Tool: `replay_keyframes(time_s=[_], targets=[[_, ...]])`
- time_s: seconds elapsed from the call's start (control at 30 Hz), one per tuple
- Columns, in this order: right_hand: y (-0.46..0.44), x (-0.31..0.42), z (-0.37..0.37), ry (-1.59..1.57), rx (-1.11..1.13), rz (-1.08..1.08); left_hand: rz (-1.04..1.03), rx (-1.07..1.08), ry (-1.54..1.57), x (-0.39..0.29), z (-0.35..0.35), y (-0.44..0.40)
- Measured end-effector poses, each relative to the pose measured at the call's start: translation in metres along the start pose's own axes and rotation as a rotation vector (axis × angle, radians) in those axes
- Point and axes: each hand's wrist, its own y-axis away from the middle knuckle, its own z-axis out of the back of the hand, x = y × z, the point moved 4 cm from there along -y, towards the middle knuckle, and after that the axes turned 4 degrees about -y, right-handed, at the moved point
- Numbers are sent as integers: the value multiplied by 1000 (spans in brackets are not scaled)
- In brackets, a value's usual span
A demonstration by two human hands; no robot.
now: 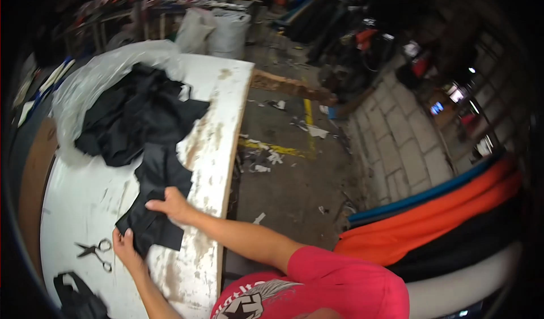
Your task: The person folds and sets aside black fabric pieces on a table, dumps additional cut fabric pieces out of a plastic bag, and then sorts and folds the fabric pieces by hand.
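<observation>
A black fabric piece [150,228] lies on the white table, its near end between my hands. My left hand [130,255] pinches its lower left edge, with thumb and fingertip showing. My right hand [177,207] is closed on the same piece higher up, thumb over the cloth; its other fingers are partly hidden. Left of my left hand rest open scissors [87,250], apart from the cloth. Beyond my hands, a crumpled heap of black fabric [139,112] sits on a clear plastic bag [71,106], and the piece I hold overlaps its near side.
The white table [205,228] has worn, stained patches. A small black cloth item [79,299] lies at its near left corner. Scraps [317,131] litter the floor to the right. Orange fabric [391,237] and a white roll [459,288] stand at the right. Filled sacks [226,33] stand behind the table.
</observation>
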Motion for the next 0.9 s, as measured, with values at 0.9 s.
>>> replay_keyframes(time_s=[0.9], targets=[[35, 24, -29, 310, 261, 15, 69, 239, -248, 1, -12, 8]])
